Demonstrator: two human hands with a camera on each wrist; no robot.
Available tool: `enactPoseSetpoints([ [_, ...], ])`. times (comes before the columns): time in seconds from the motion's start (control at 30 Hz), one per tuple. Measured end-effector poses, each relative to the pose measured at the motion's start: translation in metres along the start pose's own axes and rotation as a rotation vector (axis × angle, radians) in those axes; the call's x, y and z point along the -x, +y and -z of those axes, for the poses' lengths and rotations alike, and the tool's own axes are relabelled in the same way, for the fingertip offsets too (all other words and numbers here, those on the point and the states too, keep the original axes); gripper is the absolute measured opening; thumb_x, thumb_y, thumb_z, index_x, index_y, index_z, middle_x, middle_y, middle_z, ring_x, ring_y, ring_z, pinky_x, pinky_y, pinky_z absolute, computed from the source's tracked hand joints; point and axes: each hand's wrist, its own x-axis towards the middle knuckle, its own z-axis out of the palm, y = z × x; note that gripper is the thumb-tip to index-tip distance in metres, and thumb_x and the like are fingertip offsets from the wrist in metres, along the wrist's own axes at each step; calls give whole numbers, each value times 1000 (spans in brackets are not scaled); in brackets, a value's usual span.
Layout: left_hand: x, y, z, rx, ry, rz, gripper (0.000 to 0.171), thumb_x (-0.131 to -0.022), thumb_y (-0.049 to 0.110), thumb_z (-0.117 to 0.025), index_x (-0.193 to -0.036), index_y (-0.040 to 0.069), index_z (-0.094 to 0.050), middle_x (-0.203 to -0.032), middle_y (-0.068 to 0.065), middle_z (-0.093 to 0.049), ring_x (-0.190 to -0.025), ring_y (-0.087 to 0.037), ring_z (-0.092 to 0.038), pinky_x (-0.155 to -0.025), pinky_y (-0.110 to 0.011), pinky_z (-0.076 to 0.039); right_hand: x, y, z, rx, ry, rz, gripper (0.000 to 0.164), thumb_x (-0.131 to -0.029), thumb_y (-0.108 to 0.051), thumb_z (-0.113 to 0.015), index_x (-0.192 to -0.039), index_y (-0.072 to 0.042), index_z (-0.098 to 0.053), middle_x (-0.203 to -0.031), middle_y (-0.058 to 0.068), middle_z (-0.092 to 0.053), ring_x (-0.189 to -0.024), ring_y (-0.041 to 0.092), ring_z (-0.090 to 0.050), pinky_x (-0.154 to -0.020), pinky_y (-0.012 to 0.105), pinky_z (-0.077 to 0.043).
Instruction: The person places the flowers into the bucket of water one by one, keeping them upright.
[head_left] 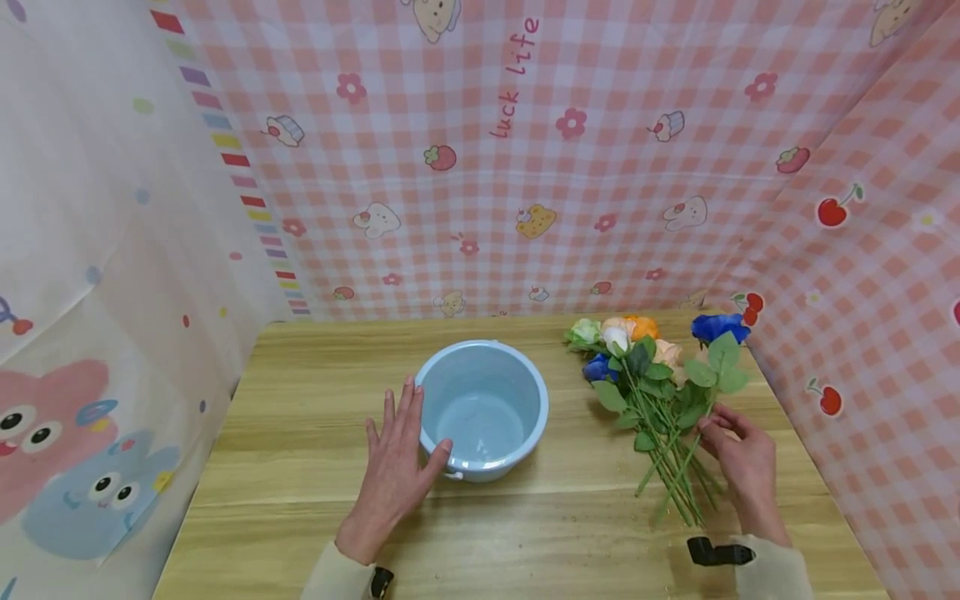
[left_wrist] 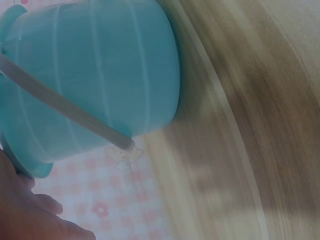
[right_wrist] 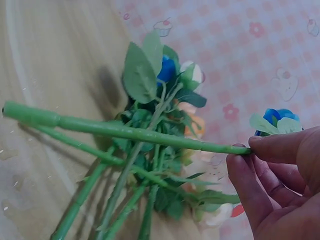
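A light blue bucket (head_left: pixel 480 417) stands upright on the wooden table, its inside showing only the bottom. My left hand (head_left: pixel 397 458) rests against its left rim with fingers straight; in the left wrist view the bucket's ribbed side (left_wrist: pixel 100 75) and grey handle (left_wrist: pixel 70 107) show. On the right, my right hand (head_left: pixel 738 458) pinches the green stem (right_wrist: pixel 150 136) of a blue rose (head_left: pixel 720 327) between thumb and fingertips. That stem crosses over a pile of artificial roses (head_left: pixel 652 375) with white, orange, peach, green and blue heads, lying with their stems toward me.
The wooden table (head_left: pixel 315 417) carries the bucket at its middle and the flowers at the right. A pink checked cloth (head_left: pixel 480 208) hangs behind, with a similar one (head_left: pixel 885 333) at the right. A white patterned cloth (head_left: pixel 112 250) hangs on the left.
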Motion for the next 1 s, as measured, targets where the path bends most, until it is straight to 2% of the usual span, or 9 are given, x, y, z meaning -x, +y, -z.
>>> enactPoseSetpoints([
  [0.23, 1, 1, -1, 10, 13, 6, 89, -98, 49, -58, -165, 5, -19, -174, -8, -9, -157, -43, -3, -114, -80, -7, 2, -11, -3, -97, 15, 52, 31, -95, 0, -71, -124, -8, -66, -92, -7, -65, -76, 4, -71, -71, 18, -60],
  [0.43, 3, 1, -3, 13, 18, 17, 91, -100, 51, -54, -165, 2, -14, -174, -10, -6, -157, -45, -4, -115, -79, -7, 7, -19, -6, -172, 4, 88, 24, -93, -2, -75, -114, -14, -72, -94, -5, -68, -77, 7, -73, -72, 20, -60],
  [0.57, 4, 2, -4, 11, 10, 32, 91, -101, 53, -53, -165, 1, -14, -174, -8, -4, -157, -44, -4, -116, -77, -7, 11, -25, -10, -227, -3, 93, 21, -91, -3, -78, -108, -14, -74, -92, -4, -70, -77, 8, -74, -73, 21, -61],
  [0.7, 4, 2, -3, 21, 2, 45, 91, -101, 51, -53, -165, 1, -13, -174, -8, -3, -158, -42, -1, -117, -77, -5, 15, -31, -16, -256, 5, 107, 21, -89, -3, -79, -109, -8, -75, -90, -2, -71, -76, 9, -75, -72, 21, -61],
  [1.0, 4, 3, -4, 31, -5, 62, 91, -101, 52, -53, -166, 3, -12, -175, -7, -2, -158, -41, 0, -118, -76, -5, 26, -46, -33, -298, -7, 153, 21, -90, 2, -76, -111, -3, -74, -89, -1, -73, -77, 10, -74, -73, 22, -61],
])
